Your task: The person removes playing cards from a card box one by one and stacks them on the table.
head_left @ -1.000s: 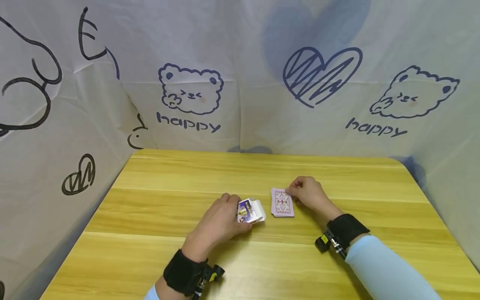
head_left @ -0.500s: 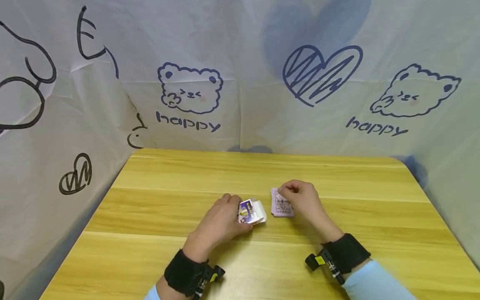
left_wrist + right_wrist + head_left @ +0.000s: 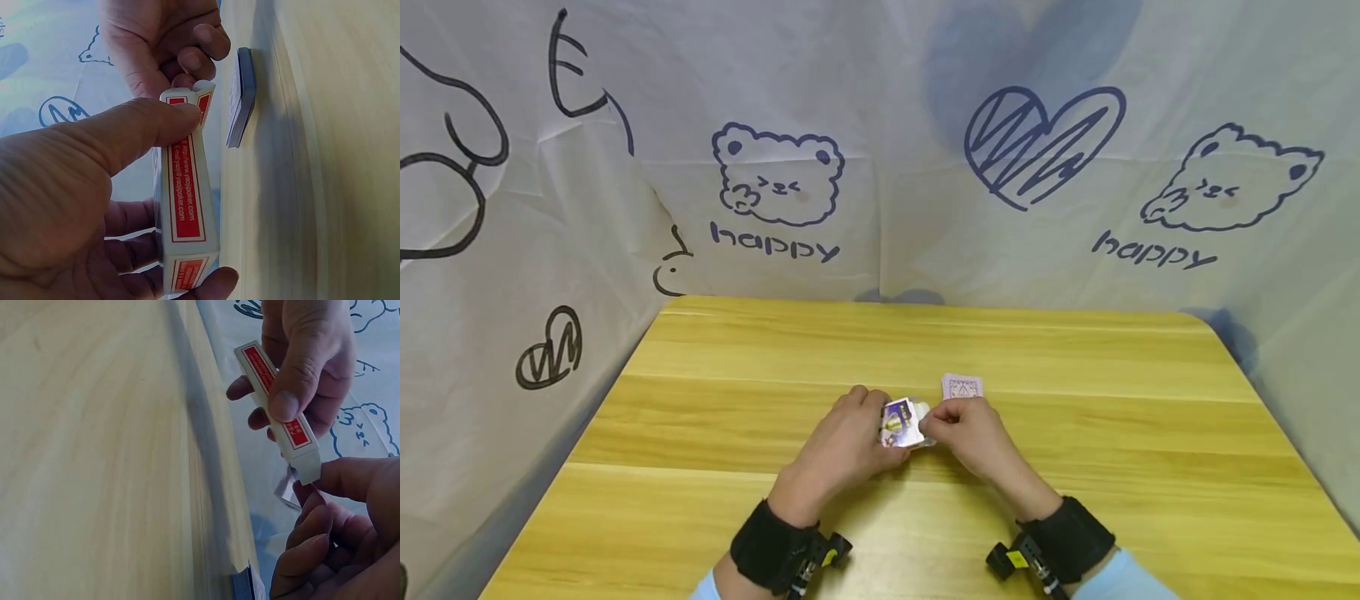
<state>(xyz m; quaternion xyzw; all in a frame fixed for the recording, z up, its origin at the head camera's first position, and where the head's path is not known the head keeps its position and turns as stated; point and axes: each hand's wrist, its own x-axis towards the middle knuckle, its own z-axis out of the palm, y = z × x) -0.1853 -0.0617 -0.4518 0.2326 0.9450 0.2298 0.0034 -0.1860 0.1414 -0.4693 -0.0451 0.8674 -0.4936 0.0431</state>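
My left hand (image 3: 850,429) grips a small playing-card box (image 3: 898,422), purple and white on its front, with its open end facing right. In the left wrist view, the thumb lies along the red-and-white side of the box (image 3: 187,206), and fingers support it from behind and below. My right hand (image 3: 973,433) has its thumb and index finger pinching at the box's open end, by the white flap (image 3: 306,467); its other fingers are curled. A stack of playing cards (image 3: 962,387) with pinkish patterned backs lies face down just beyond the right hand, which partly hides it.
The wooden table (image 3: 737,342) reaches back to a white cloth backdrop (image 3: 895,208) with bear and heart drawings. More cloth hangs at both sides. Each wrist wears a black strap (image 3: 1067,537) with a small camera.
My right hand has moved from the card stack's far right corner, across the stack, leftward and nearer to the box's open end. The left hand and box have shifted slightly right.
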